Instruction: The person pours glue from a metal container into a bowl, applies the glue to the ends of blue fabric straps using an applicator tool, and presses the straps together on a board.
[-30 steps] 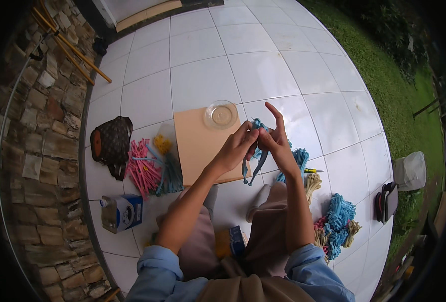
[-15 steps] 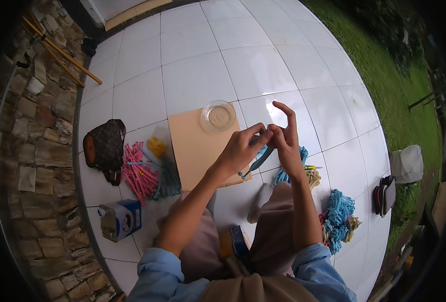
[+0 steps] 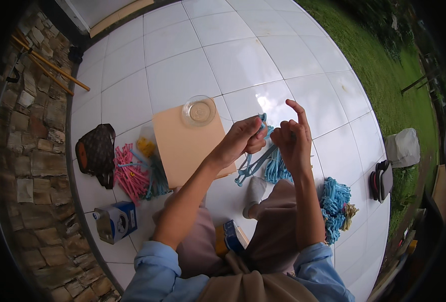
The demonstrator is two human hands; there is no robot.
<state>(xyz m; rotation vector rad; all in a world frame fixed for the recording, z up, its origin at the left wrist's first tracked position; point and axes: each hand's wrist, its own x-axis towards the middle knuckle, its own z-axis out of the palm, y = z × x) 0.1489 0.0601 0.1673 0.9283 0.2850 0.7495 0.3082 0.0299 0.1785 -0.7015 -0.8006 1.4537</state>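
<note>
My left hand (image 3: 245,137) is closed around a blue strap (image 3: 250,168). One end of it pokes out above the thumb, and the rest hangs in a loop below the fist. Just to the right, apart from it, my right hand (image 3: 294,138) has its fingers curled in and the index finger raised; whatever they may hold is hidden. Beneath both hands a bundle of similar blue straps (image 3: 276,168) lies on the tiles. A tan board (image 3: 183,146) lies flat to the left of my hands, with a clear glass dish (image 3: 199,110) on its far part.
At left are a brown bag (image 3: 96,151), pink strips (image 3: 131,176), a yellow item (image 3: 145,147) and a blue metal can (image 3: 116,221). A blue and yellow box (image 3: 230,236) sits between my legs. To the right are more blue bundles (image 3: 335,201) and a dark wallet-like case (image 3: 381,181).
My hands, formerly together at the strap, have moved apart. The left fist has closed around the strap, which hangs lower and looser. The view has shifted slightly.
</note>
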